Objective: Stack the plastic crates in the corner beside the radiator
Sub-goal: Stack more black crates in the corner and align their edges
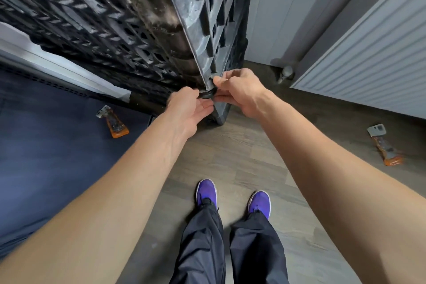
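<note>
A tall stack of black and grey plastic crates [129, 30] rises from the floor in front of me and fills the upper left of the view. Its near corner edge [205, 37] runs down toward my hands. My left hand [189, 108] and my right hand [239, 92] meet at the stack's lower near corner. Both pinch a small dark round part [207, 94] there, the left from below and the right from the side. A white radiator [368, 57] runs along the wall to the right of the stack.
Two orange-handled scrapers lie on the floor, one at the left [113, 122] and one at the right [385, 145]. A radiator pipe valve [285, 74] stands by the corner. A dark blue mat [46, 145] covers the left floor. My purple shoes [232, 200] stand on wood-look flooring.
</note>
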`<action>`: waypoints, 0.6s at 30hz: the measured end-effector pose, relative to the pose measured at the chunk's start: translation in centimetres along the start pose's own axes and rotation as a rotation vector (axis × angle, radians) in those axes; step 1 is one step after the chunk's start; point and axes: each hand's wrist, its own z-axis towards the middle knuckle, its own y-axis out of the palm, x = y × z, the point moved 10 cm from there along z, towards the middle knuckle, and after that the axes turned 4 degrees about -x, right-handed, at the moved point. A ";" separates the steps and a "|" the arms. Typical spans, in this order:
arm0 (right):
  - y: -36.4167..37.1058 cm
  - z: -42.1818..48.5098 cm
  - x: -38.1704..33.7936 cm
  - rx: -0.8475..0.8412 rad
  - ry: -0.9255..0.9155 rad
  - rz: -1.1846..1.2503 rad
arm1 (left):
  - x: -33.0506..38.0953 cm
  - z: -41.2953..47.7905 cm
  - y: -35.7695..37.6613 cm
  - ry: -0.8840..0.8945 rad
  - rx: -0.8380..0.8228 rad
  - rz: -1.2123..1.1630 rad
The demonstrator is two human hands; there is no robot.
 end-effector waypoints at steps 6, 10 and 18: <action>-0.1 0.0 -0.4 0.017 -0.044 -0.055 | -0.5 0.1 0.1 0.033 -0.068 -0.044; 0.1 0.2 -0.5 0.009 -0.051 -0.074 | -0.8 0.4 -0.1 0.065 -0.111 -0.081; 0.3 1.1 -0.7 -0.048 -0.155 -0.102 | -1.1 2.1 -0.8 0.298 -0.155 -0.021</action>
